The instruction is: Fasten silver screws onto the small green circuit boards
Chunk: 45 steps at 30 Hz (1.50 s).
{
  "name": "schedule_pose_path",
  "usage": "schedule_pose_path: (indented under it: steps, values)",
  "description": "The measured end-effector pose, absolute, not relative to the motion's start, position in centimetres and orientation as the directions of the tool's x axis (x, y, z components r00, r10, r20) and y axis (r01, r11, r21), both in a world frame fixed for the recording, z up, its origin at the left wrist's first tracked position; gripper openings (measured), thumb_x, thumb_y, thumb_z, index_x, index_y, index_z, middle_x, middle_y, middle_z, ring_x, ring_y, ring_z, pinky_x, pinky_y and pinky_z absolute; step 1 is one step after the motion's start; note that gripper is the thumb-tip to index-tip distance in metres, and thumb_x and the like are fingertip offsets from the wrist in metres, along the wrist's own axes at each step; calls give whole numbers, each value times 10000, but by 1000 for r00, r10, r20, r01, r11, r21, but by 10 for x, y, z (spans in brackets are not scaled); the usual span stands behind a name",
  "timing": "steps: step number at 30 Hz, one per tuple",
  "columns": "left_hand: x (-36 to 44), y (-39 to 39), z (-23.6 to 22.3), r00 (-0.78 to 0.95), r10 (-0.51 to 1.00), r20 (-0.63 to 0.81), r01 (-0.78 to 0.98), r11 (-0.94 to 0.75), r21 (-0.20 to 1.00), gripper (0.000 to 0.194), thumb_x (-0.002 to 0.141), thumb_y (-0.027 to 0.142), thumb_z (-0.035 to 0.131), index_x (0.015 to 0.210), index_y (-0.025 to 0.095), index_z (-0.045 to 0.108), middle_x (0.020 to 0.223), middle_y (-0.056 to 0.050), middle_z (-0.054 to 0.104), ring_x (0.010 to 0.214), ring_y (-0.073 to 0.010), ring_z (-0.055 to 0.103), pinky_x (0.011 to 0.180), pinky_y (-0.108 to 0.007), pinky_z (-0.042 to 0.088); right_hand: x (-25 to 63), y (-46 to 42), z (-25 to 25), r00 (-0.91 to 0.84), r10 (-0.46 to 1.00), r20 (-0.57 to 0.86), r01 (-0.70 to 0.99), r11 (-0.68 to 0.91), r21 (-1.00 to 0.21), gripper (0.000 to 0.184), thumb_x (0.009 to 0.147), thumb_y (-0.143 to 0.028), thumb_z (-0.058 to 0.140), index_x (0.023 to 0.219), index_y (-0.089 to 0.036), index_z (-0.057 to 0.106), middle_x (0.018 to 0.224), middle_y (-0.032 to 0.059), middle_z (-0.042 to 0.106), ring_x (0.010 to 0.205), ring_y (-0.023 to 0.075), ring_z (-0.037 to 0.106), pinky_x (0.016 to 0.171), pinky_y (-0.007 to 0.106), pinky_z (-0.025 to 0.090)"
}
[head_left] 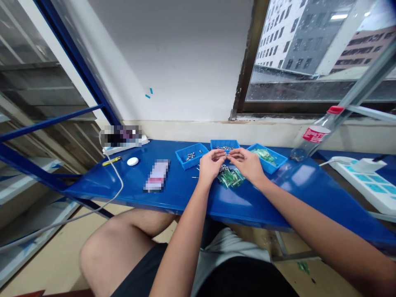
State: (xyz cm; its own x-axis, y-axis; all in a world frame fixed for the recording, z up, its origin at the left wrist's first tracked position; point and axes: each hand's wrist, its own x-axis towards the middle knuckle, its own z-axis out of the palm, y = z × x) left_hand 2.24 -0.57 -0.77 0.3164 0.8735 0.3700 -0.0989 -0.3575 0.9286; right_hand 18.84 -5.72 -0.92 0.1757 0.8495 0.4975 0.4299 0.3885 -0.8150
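Observation:
My left hand (210, 164) and my right hand (246, 162) meet fingertip to fingertip above the blue table (185, 194). Both are closed in a pinch, and whatever lies between the fingers is too small and hidden to name. Just below them lies a pile of small green packets (230, 178), with small metal parts at its upper edge. Three blue trays stand behind: the left tray (185, 166) holds a few metal pieces (190, 156), the middle tray (225, 143) holds many metal pieces, and the right tray (274, 168) holds more green packets (264, 155).
A phone (156, 176) lies left of my hands, with a white oval object (133, 161) and a yellow-handled tool (111, 161) farther left. A white cable (119, 185) hangs over the edge. At right stand a bottle (316, 134) and a power strip (368, 181).

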Motion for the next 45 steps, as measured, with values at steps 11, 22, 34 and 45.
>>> schedule_pose_path:
  steps: [11,22,34,45]
  values:
    - [4,-16,13,61,739,671,445,-622,645,174,949,180,593,1035,223,738,1130,-103,740,1145,-272,637,1076,-435,465,173,-68,2,16,824,566,553,464,-692,274,951,-332,630,1197,-221,679,1121,85,782,1028,253,765,864,406,655]
    - [-48,-34,28,96,762,641,672,-524,523,228,980,226,564,1130,233,736,1211,-108,723,1189,-319,594,1069,-491,454,176,-67,0,-67,825,561,649,463,-604,264,949,-324,622,1178,-218,699,1055,67,785,890,229,755,771,360,624]
    - [-73,-63,-3,315,912,263,876,-386,290,545,937,135,499,1480,155,549,1455,-171,575,1233,-339,569,1068,-477,485,176,-68,1,-95,836,540,654,462,-600,242,957,-319,616,1159,-224,708,999,57,786,879,225,751,739,342,614]
    - [-37,-44,-2,536,802,263,803,-580,133,433,932,102,480,1331,77,646,1325,-205,609,1183,-332,549,1051,-435,478,173,-71,8,-105,832,545,668,465,-582,226,956,-299,608,1128,-201,717,988,65,784,829,207,737,745,324,608]
